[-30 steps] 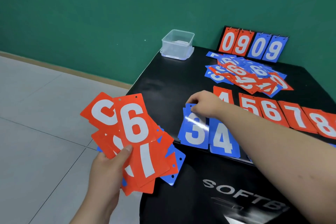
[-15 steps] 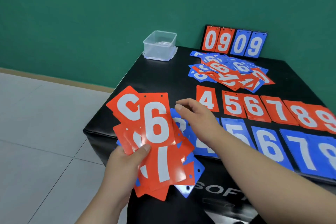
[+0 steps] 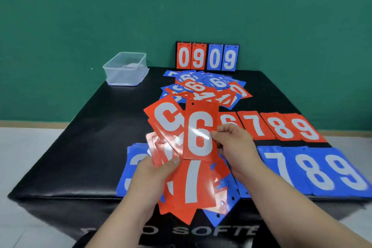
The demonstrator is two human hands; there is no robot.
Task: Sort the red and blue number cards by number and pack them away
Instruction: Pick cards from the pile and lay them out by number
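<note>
- Right hand (image 3: 235, 147): fingers (image 3: 216, 134) pinch the right edge of the red 6 card (image 3: 199, 133).
- Left hand (image 3: 153, 175): grips the fan of cards (image 3: 191, 187) from below, thumb on top.
- Red 6 card: long axis runs away from the person, hole end farthest.
- Red 6 pile (image 3: 228, 122) on the table (image 3: 100, 127): just beyond the right hand, which is nearer.

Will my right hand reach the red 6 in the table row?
Likely yes: the right hand, pinching the held 6 card, is just before the table's red 6, nothing between; the left hand holds its card fan lower.
</note>
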